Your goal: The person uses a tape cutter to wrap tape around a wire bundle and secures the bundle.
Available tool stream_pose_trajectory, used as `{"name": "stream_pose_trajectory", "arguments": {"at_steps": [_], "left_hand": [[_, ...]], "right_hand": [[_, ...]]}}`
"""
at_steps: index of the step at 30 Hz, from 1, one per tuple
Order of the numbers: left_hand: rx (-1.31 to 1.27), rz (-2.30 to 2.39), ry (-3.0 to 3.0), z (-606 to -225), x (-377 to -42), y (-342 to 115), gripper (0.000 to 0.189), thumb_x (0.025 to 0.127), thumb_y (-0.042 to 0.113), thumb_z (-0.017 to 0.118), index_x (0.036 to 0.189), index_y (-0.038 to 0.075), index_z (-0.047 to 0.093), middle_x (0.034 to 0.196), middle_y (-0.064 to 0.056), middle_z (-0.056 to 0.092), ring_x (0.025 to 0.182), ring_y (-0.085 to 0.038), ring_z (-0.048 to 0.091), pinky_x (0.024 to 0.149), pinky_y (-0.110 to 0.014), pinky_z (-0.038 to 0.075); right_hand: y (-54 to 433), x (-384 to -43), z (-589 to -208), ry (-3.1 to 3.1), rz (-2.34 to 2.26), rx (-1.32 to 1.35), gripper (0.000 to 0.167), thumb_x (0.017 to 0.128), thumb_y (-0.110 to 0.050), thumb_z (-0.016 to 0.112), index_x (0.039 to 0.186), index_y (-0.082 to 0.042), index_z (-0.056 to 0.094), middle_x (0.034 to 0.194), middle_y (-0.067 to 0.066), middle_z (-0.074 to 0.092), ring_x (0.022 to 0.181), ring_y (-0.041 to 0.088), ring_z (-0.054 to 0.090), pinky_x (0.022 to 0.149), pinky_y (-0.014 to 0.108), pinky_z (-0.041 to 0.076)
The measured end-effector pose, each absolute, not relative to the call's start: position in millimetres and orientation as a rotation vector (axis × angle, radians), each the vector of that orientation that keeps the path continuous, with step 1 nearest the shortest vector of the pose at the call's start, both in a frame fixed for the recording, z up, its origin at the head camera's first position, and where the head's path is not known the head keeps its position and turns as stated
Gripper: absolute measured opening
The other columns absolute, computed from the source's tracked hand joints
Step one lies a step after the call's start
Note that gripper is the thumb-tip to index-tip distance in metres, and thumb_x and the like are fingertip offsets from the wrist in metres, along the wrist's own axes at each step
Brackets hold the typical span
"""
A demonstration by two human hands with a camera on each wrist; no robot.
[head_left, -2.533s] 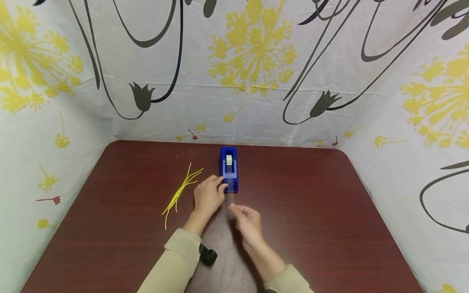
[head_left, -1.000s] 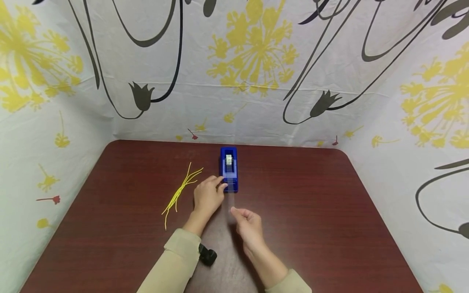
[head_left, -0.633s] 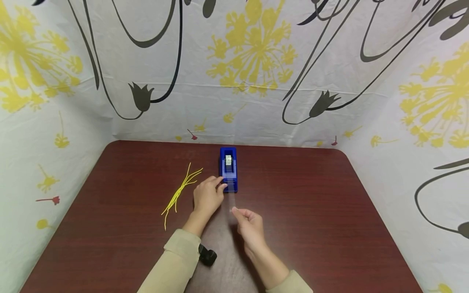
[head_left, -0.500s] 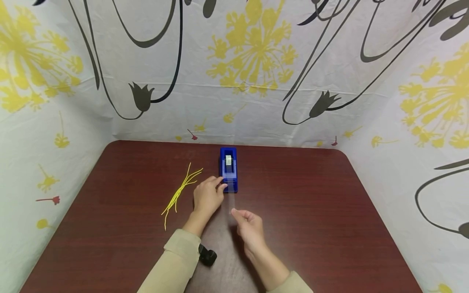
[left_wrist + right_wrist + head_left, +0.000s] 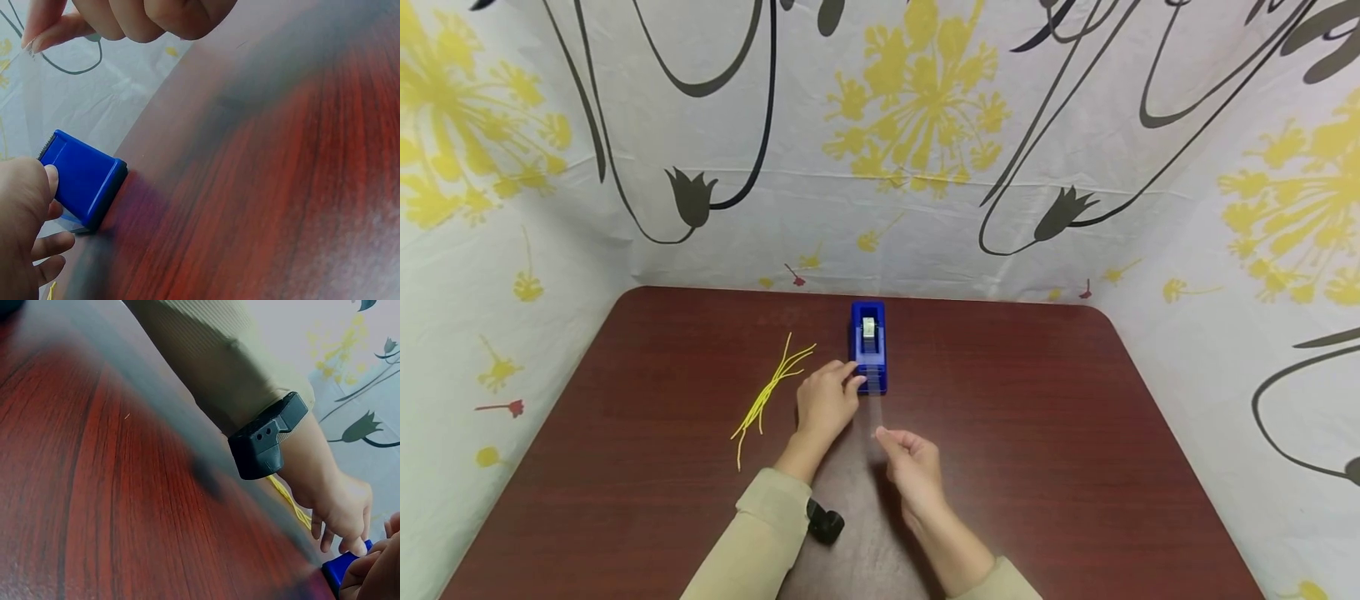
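Observation:
A blue tape dispenser (image 5: 869,317) with a roll of clear tape stands at the back middle of the table. My left hand (image 5: 826,402) grips its front end from the left; in the left wrist view the thumb lies on the dispenser's (image 5: 84,178) side near the toothed cutter. A strip of clear tape (image 5: 875,410) stretches from the cutter toward me. Its free end is pinched between thumb and forefinger of my right hand (image 5: 916,471). In the right wrist view, the right hand (image 5: 378,572) shows only at the lower right edge.
Several thin yellow strands (image 5: 767,396) lie crossed in a loose bundle on the table, left of my left hand. The dark red wooden table (image 5: 1037,417) meets a patterned white cloth (image 5: 880,233) behind and at both sides. A black wrist camera (image 5: 826,523) sits on the left wrist.
Over the last seconds my right hand has drawn slightly toward me and to the right, and the tape strip looks a little longer. The left hand, dispenser and yellow strands stay put.

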State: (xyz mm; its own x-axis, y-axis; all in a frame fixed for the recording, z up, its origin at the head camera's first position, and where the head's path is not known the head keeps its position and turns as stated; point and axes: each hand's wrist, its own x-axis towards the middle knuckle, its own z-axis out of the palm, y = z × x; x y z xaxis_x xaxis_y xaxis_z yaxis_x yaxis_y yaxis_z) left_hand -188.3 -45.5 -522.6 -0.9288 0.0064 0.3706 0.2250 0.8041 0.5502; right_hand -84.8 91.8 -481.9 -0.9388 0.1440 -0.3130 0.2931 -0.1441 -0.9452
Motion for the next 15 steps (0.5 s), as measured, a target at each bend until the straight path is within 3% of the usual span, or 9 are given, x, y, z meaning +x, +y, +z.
{"name": "stream_pose_trajectory", "arguments": {"at_steps": [15], "left_hand": [[-0.18, -0.895, -2.641, -521.3, -188.7, -45.7, 0.03, 0.094, 0.028, 0.075, 0.12, 0.014, 0.076, 0.096, 0.001, 0.073, 0.074, -0.021, 0.067, 0.068, -0.041, 0.054]], "right_hand": [[90.7, -79.5, -486.3, 1.974, -2.222, 0.504, 0.027, 0.096, -0.015, 0.069, 0.099, 0.012, 0.067, 0.053, -0.009, 0.04, 0.044, 0.003, 0.031, 0.046, 0.019, 0.028]]}}
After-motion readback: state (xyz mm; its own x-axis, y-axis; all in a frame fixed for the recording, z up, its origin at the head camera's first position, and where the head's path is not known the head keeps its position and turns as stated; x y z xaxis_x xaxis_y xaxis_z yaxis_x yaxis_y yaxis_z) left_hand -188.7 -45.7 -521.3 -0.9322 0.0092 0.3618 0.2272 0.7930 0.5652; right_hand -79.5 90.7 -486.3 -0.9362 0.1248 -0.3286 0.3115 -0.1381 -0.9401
